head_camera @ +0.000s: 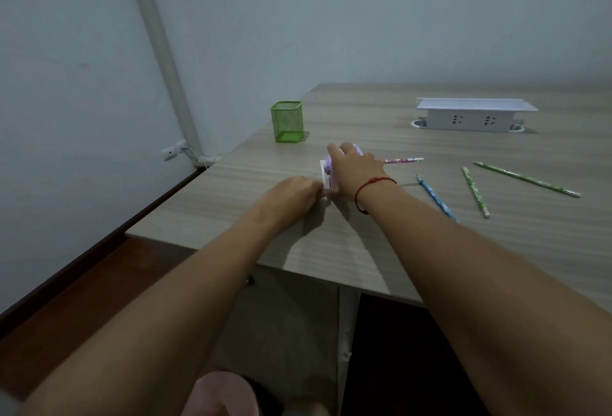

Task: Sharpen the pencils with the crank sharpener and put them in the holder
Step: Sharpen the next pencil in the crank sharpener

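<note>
A small purple and white crank sharpener stands on the wooden table. My right hand lies over its top and holds it down. A pink patterned pencil sticks out of it to the right. My left hand is closed at the sharpener's left end, on its white crank, which the fingers mostly hide. An empty green mesh holder stands behind, near the table's left edge. A blue pencil and two green pencils lie loose to the right.
A white pop-up socket box sits at the back right of the table. The table's left edge and front corner are close to my left forearm. A white pipe runs down the wall on the left.
</note>
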`<state>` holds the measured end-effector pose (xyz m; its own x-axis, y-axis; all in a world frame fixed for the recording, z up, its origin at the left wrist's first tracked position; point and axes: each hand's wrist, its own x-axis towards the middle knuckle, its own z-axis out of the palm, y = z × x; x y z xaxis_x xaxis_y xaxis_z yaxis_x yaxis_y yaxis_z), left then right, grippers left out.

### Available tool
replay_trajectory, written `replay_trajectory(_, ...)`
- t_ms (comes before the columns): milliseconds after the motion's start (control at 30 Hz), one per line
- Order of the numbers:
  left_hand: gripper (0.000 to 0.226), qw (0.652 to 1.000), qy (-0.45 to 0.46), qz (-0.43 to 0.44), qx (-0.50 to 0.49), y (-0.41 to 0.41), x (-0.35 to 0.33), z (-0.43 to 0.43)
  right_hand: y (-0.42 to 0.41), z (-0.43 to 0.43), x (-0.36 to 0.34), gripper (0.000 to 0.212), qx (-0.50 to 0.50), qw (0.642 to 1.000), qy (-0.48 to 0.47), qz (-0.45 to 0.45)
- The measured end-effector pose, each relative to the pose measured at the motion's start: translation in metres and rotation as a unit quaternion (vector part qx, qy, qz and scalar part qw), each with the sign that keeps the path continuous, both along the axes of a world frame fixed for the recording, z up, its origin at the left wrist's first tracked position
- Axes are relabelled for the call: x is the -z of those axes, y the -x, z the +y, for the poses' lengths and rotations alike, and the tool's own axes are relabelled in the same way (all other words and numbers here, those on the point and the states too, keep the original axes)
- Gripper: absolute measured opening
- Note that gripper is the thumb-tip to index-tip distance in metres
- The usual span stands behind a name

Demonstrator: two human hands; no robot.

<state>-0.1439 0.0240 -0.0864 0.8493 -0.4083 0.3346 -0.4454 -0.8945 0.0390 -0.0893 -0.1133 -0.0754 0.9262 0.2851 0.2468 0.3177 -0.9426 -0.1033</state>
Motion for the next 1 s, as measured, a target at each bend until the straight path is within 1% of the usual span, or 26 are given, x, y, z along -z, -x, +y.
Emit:
replay_trajectory(67, 0.020, 0.999, -0.002, 0.030, -0.009, -0.009, 0.001, 0.001, -0.004, -0.002, 0.003, 0.067, -0.016, 1.000, -0.011, -0.013)
replay_trajectory(133, 0.021, 0.997, -0.035, 0.059, -0.015, -0.020, -0.001, 0.003, -0.006, -0.002, 0.004, 0.073, -0.022, 1.000, -0.009, -0.010)
replay_trajectory(233, 0.023, 0.994, -0.081, 0.074, -0.027, -0.037, -0.001, 0.005, -0.007, -0.002, 0.006, 0.079, -0.029, 0.999, -0.008, -0.012)
replay_trajectory(333, 0.025, 0.987, -0.133, 0.079, -0.034, -0.052, -0.006, 0.004, -0.007, -0.004, 0.008, 0.074, -0.029, 0.999, -0.009, -0.024)
replay_trajectory(433, 0.025, 0.984, -0.166, 0.040, -0.047, -0.066, -0.021, 0.006, -0.003, -0.007, 0.006, 0.067, -0.030, 0.999, -0.023, -0.019)
replay_trajectory(533, 0.021, 0.988, -0.146, -0.027, -0.037, -0.079, -0.043, 0.007, 0.003, -0.010, 0.003, 0.062, -0.012, 1.000, -0.014, -0.024)
replay_trajectory(667, 0.025, 0.993, -0.095, -0.073, 0.005, -0.071, -0.052, 0.009, 0.005, -0.007, -0.001, 0.065, 0.010, 0.999, 0.011, -0.029)
replay_trajectory(767, 0.023, 0.992, -0.045, -0.107, 0.050, -0.054, -0.052, 0.013, 0.003, -0.002, -0.006, 0.062, 0.028, 0.999, 0.024, -0.014)
replay_trajectory(833, 0.020, 0.991, -0.032, -0.109, 0.073, -0.038, -0.046, 0.015, 0.001, 0.000, -0.007, 0.062, 0.038, 0.999, 0.029, 0.000)
replay_trajectory(900, 0.019, 0.992, -0.021, -0.091, 0.081, -0.021, -0.029, 0.014, -0.001, 0.000, -0.007, 0.059, 0.040, 0.999, 0.022, -0.004)
replay_trajectory(1000, 0.020, 0.997, -0.006, -0.046, 0.055, -0.011, -0.006, 0.009, -0.002, 0.001, -0.004, 0.056, 0.034, 0.999, -0.002, -0.009)
